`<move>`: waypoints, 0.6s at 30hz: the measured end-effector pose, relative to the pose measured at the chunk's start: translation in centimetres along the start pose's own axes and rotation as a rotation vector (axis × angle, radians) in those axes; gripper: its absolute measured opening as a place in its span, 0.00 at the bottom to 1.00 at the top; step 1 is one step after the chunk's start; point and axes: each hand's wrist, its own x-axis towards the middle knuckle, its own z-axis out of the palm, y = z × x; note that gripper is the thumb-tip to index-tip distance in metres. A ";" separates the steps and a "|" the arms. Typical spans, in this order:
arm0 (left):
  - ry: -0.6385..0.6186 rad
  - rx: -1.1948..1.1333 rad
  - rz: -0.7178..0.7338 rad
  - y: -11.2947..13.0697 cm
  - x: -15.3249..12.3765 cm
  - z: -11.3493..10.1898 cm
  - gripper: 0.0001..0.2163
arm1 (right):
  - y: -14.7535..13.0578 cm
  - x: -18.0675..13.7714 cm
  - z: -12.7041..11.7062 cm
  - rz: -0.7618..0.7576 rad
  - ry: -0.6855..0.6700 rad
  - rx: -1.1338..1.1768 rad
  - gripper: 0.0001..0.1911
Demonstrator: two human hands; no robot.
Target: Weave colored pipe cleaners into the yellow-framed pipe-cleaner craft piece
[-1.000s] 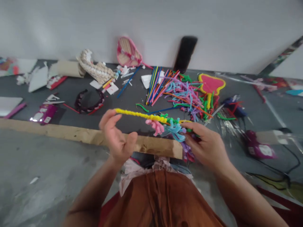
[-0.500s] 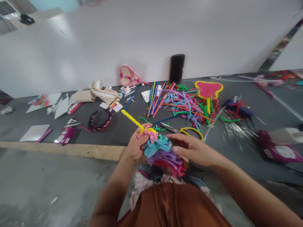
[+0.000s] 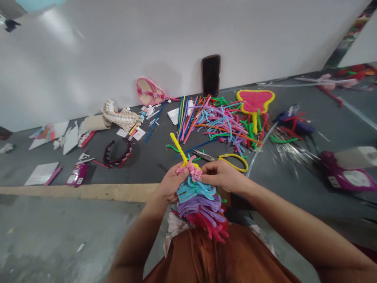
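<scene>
Between my hands is a layered pipe cleaner craft (image 3: 197, 194), with pink loops at the top, then light blue, purple and red bands. A twisted yellow stem (image 3: 178, 147) sticks up from its pink end. My left hand (image 3: 172, 181) is closed around the craft's left side, thumb on the pink loops. My right hand (image 3: 222, 175) pinches at the right edge where pink meets light blue; its fingertips are partly hidden by the loops. Just beyond the right hand lie scissors (image 3: 206, 155) with a yellow handle.
Loose pipe cleaners (image 3: 220, 122) lie in a heap behind the hands. A phone (image 3: 211, 74) leans on the white panel. Nearby are a pink heart-shaped piece (image 3: 255, 101) edged yellow, a dark braided headband (image 3: 118, 155), a purple packet (image 3: 77, 175) and a woven beige piece (image 3: 120, 118).
My right hand has moved from the light blue loops up to the pink end and now pinches there. The craft has turned, its yellow stem pointing more upright and its red end nearer my body.
</scene>
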 end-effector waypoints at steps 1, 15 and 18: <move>-0.001 0.016 -0.020 0.0 0.0 -0.1 0.19 | 0.2 0.0 0.0 0.017 0.013 0.041 0.21; -0.101 0.125 -0.203 0.5 0.9 0.0 0.19 | 2.1 -0.6 0.5 0.062 0.145 0.154 0.22; -0.040 0.146 -0.172 0.6 1.0 1.0 0.20 | 2.1 -0.8 0.5 0.020 0.153 0.127 0.19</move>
